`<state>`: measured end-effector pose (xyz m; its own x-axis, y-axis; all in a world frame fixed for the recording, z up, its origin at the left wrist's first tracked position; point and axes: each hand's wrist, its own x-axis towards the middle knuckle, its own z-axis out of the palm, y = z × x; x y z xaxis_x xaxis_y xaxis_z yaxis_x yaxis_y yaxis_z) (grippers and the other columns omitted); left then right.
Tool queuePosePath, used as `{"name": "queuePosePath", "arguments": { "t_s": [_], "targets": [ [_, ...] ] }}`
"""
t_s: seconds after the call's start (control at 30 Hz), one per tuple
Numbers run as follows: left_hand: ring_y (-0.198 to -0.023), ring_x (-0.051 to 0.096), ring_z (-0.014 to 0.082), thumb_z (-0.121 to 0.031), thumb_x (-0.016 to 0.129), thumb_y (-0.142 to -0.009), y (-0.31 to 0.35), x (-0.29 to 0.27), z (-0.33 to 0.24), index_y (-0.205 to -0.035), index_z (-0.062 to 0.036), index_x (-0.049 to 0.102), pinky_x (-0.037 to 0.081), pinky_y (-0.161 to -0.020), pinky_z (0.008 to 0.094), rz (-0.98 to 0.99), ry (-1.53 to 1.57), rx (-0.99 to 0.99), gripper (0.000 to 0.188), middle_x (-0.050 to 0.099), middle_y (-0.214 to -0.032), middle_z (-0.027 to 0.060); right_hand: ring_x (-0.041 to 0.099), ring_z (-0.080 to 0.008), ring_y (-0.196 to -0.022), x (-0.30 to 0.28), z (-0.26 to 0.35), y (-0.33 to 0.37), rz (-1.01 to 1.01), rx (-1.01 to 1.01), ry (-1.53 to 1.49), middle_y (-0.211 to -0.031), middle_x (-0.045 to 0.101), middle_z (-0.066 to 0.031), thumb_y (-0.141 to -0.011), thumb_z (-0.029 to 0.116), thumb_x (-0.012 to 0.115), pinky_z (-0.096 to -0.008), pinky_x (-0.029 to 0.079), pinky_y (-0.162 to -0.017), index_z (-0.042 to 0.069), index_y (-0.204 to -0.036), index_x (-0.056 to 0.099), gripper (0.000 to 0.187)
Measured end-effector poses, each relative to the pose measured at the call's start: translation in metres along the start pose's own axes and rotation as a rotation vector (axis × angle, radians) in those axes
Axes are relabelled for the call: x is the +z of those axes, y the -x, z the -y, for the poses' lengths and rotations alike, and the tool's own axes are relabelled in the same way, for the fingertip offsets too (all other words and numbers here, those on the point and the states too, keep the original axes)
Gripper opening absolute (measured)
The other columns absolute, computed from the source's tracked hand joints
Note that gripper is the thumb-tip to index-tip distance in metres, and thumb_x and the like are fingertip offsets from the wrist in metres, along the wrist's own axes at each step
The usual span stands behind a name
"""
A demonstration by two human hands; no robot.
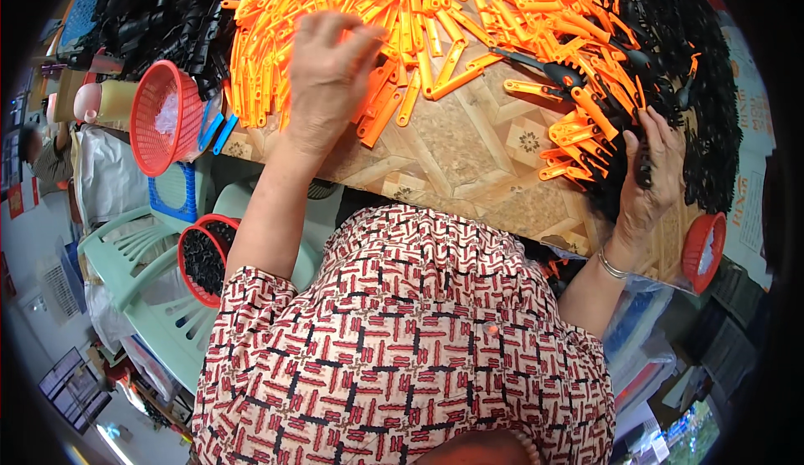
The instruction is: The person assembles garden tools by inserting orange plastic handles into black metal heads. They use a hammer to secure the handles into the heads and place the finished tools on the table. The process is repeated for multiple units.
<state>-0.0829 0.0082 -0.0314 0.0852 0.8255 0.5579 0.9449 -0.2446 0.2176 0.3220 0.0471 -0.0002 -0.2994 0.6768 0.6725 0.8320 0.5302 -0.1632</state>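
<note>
A large heap of orange plastic handles (419,21) spreads over the far part of the wood-patterned table (465,142). My left hand (328,75) is over the near left part of this heap, its fingers bent and smeared by motion; whether they grip a handle is hidden. On the right, my right hand (657,163) is closed around a slim black plastic piece (643,170), whose end shows between thumb and fingers. Beside it lies a smaller pile of orange-handled black utensils (578,134). A black slotted utensil head (563,74) lies just beyond that pile.
Black plastic parts are heaped at the far left (163,17) and right edge (712,105). A red basket (163,121) stands at the table's left, another red basket (705,251) at the right. Pale green chairs (146,272) stand left, with a red basket of black parts (203,264).
</note>
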Motion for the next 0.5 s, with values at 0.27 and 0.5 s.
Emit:
{"name": "queuePosePath", "arguments": {
  "t_s": [0.27, 0.5],
  "targets": [
    [-0.11, 0.056, 0.027, -0.017, 0.077, -0.079, -0.006, 0.025, -0.036, -0.09, -0.0135, 0.071, 0.044, -0.088, 0.0415, 0.086, -0.165, 0.094, 0.013, 0.063, -0.104, 0.0026, 0.066, -0.0249, -0.117, -0.019, -0.007, -0.006, 0.178, -0.022, -0.009, -0.131, 0.071, -0.008, -0.088, 0.002, 0.066, -0.036, 0.047, -0.103, 0.009, -0.129, 0.072, 0.042],
    [-0.133, 0.053, 0.0371, -0.005, 0.074, -0.082, 0.003, 0.026, -0.076, -0.096, -0.0071, 0.062, 0.041, -0.107, 0.0468, -0.058, 0.35, 0.07, 0.019, 0.066, -0.128, 0.0106, 0.063, -0.0256, -0.123, -0.028, -0.019, -0.009, 0.303, -0.013, 0.005, -0.137, 0.067, -0.0074, -0.094, -0.006, 0.056, -0.0376, 0.045, -0.107, 0.009, -0.133, 0.068, 0.044]
  ]
}}
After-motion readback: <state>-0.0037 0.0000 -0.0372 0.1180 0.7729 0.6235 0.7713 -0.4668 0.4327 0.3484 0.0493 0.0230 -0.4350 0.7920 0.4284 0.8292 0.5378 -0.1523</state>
